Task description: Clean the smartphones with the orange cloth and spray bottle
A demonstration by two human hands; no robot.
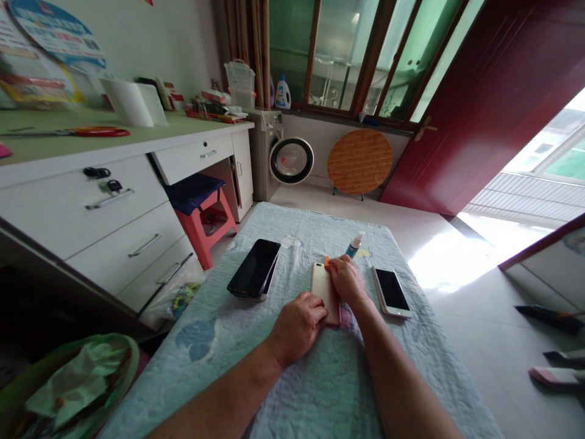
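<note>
A gold-pink phone (322, 281) lies back side up on the quilted cloth. My left hand (299, 323) grips its lower left edge, the fingers curled onto the phone's back. My right hand (348, 280) is closed on an orange cloth (326, 262), pressed at the phone's upper right; most of the cloth is hidden by the fingers. Just beyond that hand stands a small spray bottle (355, 244) with a white cap and blue label. To the right lies a white phone (392, 292), dark screen up. Stacked phones (256, 268) with a black one on top lie to the left.
The pale blue quilted cloth (205, 378) covers the table. A pink stool (205, 228) and a white drawer desk (123, 231) stand on the left, with a waste bin (132, 360) at lower left. Farther off are a washing machine (262, 155) with its door ajar and a round wooden tabletop (360, 161).
</note>
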